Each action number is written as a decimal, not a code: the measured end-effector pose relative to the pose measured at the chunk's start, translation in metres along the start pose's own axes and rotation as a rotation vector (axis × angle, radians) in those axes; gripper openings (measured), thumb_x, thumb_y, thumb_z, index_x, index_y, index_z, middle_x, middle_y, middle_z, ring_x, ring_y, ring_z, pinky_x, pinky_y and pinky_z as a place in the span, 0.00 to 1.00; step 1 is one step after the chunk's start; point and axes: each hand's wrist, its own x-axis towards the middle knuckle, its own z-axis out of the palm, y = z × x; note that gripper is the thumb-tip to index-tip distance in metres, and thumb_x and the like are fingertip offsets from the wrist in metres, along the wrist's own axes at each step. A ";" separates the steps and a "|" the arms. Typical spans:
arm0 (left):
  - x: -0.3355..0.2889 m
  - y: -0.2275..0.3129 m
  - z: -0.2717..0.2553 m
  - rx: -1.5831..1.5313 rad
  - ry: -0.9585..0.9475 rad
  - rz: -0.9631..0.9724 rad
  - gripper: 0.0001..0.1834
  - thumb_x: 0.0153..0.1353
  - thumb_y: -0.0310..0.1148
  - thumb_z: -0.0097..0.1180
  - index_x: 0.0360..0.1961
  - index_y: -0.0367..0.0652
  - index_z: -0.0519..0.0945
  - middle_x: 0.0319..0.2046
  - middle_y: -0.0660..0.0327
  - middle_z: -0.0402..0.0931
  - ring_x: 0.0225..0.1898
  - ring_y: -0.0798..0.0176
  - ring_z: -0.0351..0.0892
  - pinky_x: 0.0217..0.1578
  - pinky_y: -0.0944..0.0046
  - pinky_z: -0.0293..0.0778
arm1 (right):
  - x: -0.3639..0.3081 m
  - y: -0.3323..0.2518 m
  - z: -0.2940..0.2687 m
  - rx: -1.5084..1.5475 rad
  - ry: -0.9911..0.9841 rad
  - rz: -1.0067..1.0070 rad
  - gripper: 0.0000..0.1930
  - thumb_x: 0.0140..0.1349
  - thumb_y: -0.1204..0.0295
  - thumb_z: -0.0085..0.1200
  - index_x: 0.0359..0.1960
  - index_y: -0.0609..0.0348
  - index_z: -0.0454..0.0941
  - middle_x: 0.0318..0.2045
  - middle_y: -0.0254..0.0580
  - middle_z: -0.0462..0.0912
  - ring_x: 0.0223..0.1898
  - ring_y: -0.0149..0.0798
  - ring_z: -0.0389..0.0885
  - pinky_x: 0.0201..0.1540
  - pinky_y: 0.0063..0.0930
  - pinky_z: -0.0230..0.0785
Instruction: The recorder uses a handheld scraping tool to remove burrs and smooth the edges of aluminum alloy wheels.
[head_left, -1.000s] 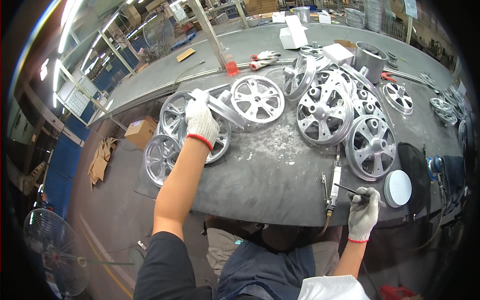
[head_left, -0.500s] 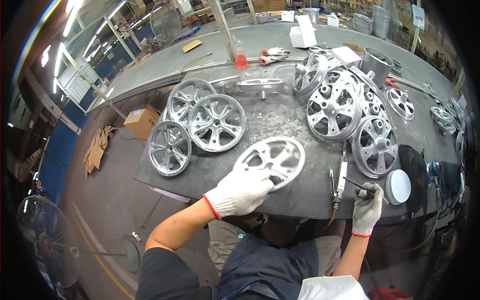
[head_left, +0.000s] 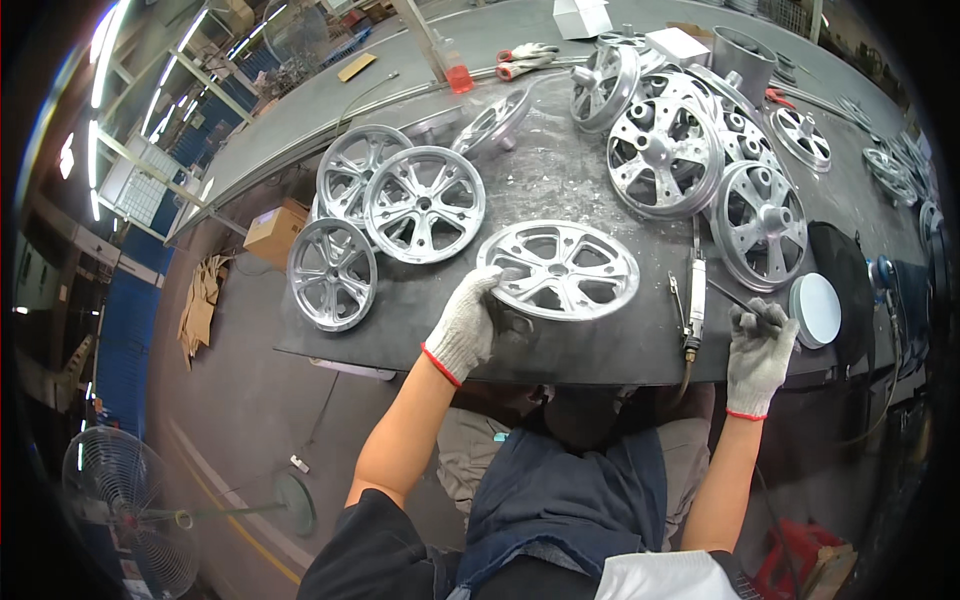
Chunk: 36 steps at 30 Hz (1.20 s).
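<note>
My left hand, in a white knitted glove with a red cuff, grips the left edge of a silver spoked wheel by its rim. This wheel is face up near the table's front edge; I cannot tell whether it rests fully on the top. In my gloved right hand is a thin dark rod, pointing up and left; its kind does not show. Beside that hand stands a pale round disc. An air tool with a hose lies between the wheel and my right hand.
Several silver wheels lean together at the left, and a heap of hubbed wheels fills the right. Farther back are a tilted wheel, gloves, a bottle of red liquid and a metal bucket. A fan stands on the floor at left.
My left hand has shifted to the wheel's left rim, and the wheel now faces flatter upward. The wheel at the back has tipped onto a slant. My right hand keeps the rod.
</note>
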 end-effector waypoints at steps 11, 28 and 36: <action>-0.025 -0.072 0.036 0.282 0.162 0.435 0.34 0.66 0.26 0.53 0.73 0.33 0.62 0.52 0.40 0.84 0.38 0.51 0.90 0.41 0.54 0.89 | -0.062 -0.002 0.110 -0.662 -0.161 -0.082 0.10 0.79 0.78 0.51 0.54 0.68 0.81 0.51 0.47 0.83 0.49 0.43 0.89 0.58 0.37 0.81; -0.023 -0.082 0.020 0.054 0.031 0.445 0.35 0.64 0.21 0.52 0.74 0.34 0.59 0.56 0.40 0.81 0.37 0.52 0.90 0.40 0.53 0.90 | -0.018 0.049 0.181 -1.108 -0.607 -0.318 0.11 0.63 0.81 0.70 0.48 0.63 0.88 0.43 0.47 0.89 0.46 0.43 0.89 0.51 0.33 0.79; -0.024 -0.078 0.024 0.057 0.015 0.427 0.34 0.64 0.17 0.49 0.73 0.34 0.59 0.55 0.44 0.82 0.41 0.56 0.90 0.44 0.57 0.87 | -0.004 0.037 0.197 -1.054 -0.625 -0.138 0.09 0.69 0.82 0.65 0.49 0.65 0.87 0.43 0.43 0.87 0.43 0.32 0.87 0.47 0.24 0.81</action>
